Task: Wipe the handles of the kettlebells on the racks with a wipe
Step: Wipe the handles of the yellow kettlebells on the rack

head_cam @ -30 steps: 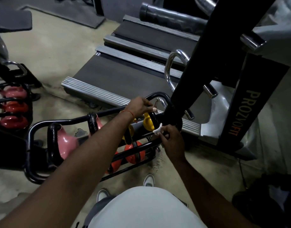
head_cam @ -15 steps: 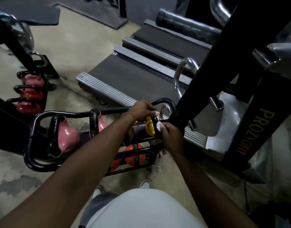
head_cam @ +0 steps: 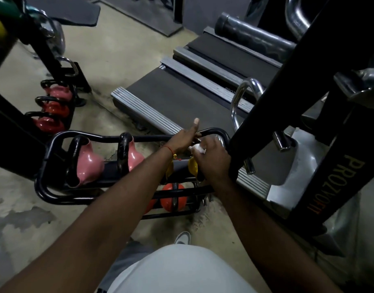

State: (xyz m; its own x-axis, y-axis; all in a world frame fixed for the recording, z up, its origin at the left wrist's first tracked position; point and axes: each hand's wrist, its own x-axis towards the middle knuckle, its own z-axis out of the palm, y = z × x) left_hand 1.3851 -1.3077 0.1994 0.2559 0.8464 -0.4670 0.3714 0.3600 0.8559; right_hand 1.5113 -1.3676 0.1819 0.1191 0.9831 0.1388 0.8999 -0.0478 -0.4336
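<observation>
- The wipe (head_cam: 198, 149) was a small white wad in the right hand (head_cam: 212, 159), whose fingers were curled round it. It sat at the right end of the rack (head_cam: 44, 166), just above a yellow kettlebell (head_cam: 192, 166).
- The left hand (head_cam: 183, 141) lay on the rack's top bar with its thumb sticking straight up. Its fingers went over the far side, so I could not tell if they gripped the bar.
- To do this step well, I think the wipe should go all the way round the handle, under it too. A firm rub would beat a quick dab on top.
- The left hand could hold the bell steady so it did not rock.
- The big black post (head_cam: 287, 102) stood right beside the right hand, so there was little room to turn the wrist. Small strokes would be best there.
- The pink bells (head_cam: 89, 163), the orange ones (head_cam: 173, 197) lower down and the far rack (head_cam: 55, 106) may need wiping too.
- The yellow bell's handle was hidden under the hands, so I could not tell if the wipe touched it.
- The left arm covered most of a second yellow bell (head_cam: 169, 169).
- The room was dim, and black handles on a black rack were hard to make out.
</observation>
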